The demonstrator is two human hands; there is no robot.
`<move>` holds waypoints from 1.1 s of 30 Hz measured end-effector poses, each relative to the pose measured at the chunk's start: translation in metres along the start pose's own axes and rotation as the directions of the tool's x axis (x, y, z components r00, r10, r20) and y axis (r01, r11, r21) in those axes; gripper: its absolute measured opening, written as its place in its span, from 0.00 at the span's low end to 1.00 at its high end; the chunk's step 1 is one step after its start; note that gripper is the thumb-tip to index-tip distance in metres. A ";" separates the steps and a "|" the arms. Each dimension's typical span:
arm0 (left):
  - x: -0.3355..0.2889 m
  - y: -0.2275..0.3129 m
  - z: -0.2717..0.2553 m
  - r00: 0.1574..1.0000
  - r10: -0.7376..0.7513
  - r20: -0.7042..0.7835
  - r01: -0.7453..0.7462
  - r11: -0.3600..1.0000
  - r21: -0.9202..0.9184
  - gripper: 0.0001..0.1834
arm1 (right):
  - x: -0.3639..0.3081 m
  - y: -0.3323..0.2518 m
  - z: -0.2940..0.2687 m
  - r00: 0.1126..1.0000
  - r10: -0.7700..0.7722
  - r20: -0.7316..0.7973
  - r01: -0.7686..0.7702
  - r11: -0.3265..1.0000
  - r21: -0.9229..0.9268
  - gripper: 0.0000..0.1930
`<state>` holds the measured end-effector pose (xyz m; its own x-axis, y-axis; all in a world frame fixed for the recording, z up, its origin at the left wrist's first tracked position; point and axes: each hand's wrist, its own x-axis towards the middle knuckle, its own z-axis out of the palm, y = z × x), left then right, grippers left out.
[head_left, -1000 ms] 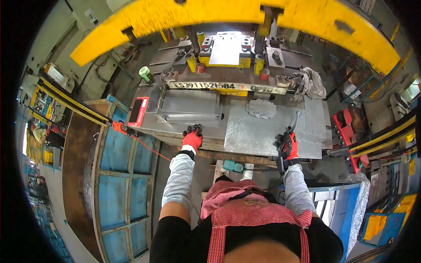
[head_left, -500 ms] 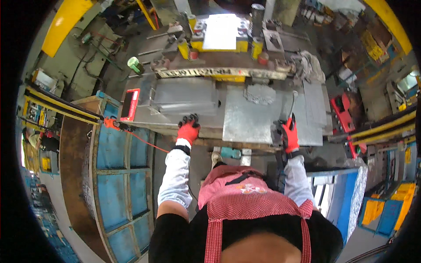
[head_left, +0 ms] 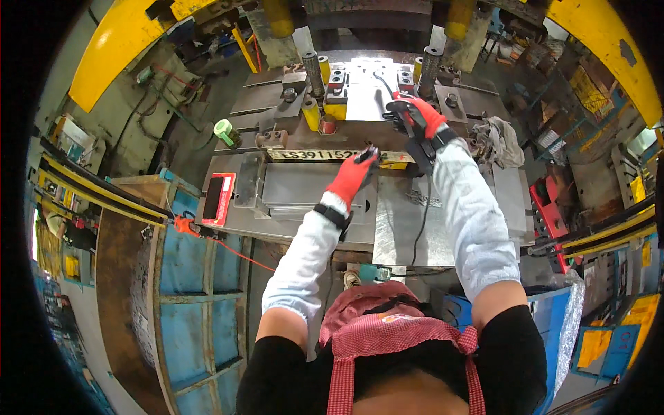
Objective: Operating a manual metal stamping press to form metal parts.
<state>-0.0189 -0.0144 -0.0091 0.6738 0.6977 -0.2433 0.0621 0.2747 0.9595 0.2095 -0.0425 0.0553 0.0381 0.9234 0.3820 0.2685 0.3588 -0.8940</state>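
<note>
Our right hand [head_left: 418,119] wraps slim tool [head_left: 386,84], its length likely sparing fingers over far bright sheet [head_left: 361,93]; left hand [head_left: 355,174] nearer, can't tell whether pinching.

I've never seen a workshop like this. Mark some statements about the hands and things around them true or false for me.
1. The right hand wears a red and black glove. True.
2. The left hand lies on the bright sheet. False: it is apart from it, nearer the person.
3. The green-topped container is left of the grey rag. True.
4. The apron is plain blue. False: it is red and white checked.
</note>
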 end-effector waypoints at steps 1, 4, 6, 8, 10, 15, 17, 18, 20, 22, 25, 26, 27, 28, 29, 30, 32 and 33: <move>0.021 -0.008 -0.006 0.998 0.056 0.033 -0.052 0.992 -0.117 0.16 | 0.007 -0.020 0.013 0.924 0.369 0.097 -0.376 0.837 0.398 0.05; 0.076 -0.019 -0.018 0.969 0.200 0.145 -0.118 0.890 -0.440 0.17 | -0.014 -0.028 0.020 0.971 -0.181 -0.158 0.159 0.977 -0.141 0.11; 0.087 -0.032 -0.020 0.959 0.227 0.168 -0.090 0.811 -0.578 0.18 | -0.063 -0.050 0.033 0.960 -0.057 -0.275 0.062 0.998 0.012 0.17; 0.063 0.008 0.013 0.957 0.167 0.236 0.024 0.768 -0.640 0.18 | -0.140 -0.065 0.036 0.884 0.278 -0.375 -0.161 0.936 0.314 0.24; 0.083 0.004 0.003 0.964 0.145 0.223 0.049 0.727 -0.685 0.18 | -0.200 -0.072 0.043 0.840 0.433 -0.327 -0.291 0.868 0.402 0.34; 0.104 0.008 0.012 0.982 0.163 0.093 -0.063 0.752 -0.656 0.18 | -0.293 -0.051 0.058 0.647 0.687 -0.330 -0.511 0.712 0.482 0.30; 0.101 0.008 0.011 0.976 0.183 0.116 -0.062 0.751 -0.657 0.17 | -0.312 -0.002 0.055 0.694 0.614 -0.376 -0.518 0.789 0.330 0.21; 0.099 0.006 0.003 0.974 0.187 0.131 -0.062 0.769 -0.637 0.17 | -0.316 0.014 0.052 0.724 0.572 -0.385 -0.514 0.820 0.250 0.17; 0.090 0.000 -0.026 0.878 0.477 0.044 -0.472 0.877 -0.089 0.16 | -0.314 0.016 0.052 0.664 0.652 -0.367 -0.551 0.758 0.351 0.09; 0.045 0.014 -0.036 0.734 0.676 0.056 -0.619 0.633 0.465 0.12 | -0.307 0.004 0.054 0.576 0.714 -0.398 -0.582 0.700 0.413 0.06; -0.028 0.039 -0.071 0.811 0.447 -0.377 -0.322 0.880 0.350 0.08 | -0.305 -0.032 0.053 0.656 0.596 -0.464 -0.469 0.803 0.369 0.25; -0.042 0.047 -0.084 0.710 0.585 -0.391 -0.452 0.805 0.384 0.08 | -0.298 -0.049 0.053 0.702 0.550 -0.452 -0.463 0.835 0.297 0.30; -0.057 0.058 -0.093 0.592 0.702 -0.396 -0.565 0.712 0.417 0.09 | -0.292 -0.064 0.053 0.743 0.506 -0.438 -0.455 0.862 0.223 0.34; -0.069 0.068 -0.101 0.635 0.691 -0.346 -0.556 0.719 0.416 0.10 | -0.286 -0.072 0.052 0.798 0.426 -0.425 -0.432 0.897 0.088 0.34; -0.077 0.082 -0.109 0.674 0.678 -0.294 -0.549 0.726 0.414 0.10 | -0.277 -0.086 0.053 0.841 0.380 -0.384 -0.414 0.910 -0.006 0.34; -0.082 0.093 -0.111 0.709 0.663 -0.241 -0.544 0.732 0.410 0.10 | -0.265 -0.101 0.055 0.880 0.334 -0.338 -0.387 0.917 -0.101 0.34; -0.081 0.112 -0.097 0.899 0.401 -0.176 -0.270 0.825 0.496 0.11 | -0.250 -0.109 0.057 0.951 0.208 -0.229 -0.274 0.909 -0.313 0.32; -0.079 0.120 -0.087 0.956 0.251 -0.153 -0.130 0.829 0.544 0.12 | -0.242 -0.111 0.060 0.969 0.157 -0.192 -0.226 0.880 -0.418 0.32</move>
<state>-0.1290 0.0215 0.1129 0.5467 0.8372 -0.0140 0.3647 -0.2231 0.9040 0.1127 -0.2976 0.0479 0.2640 0.9246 0.2746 0.6299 0.0503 -0.7751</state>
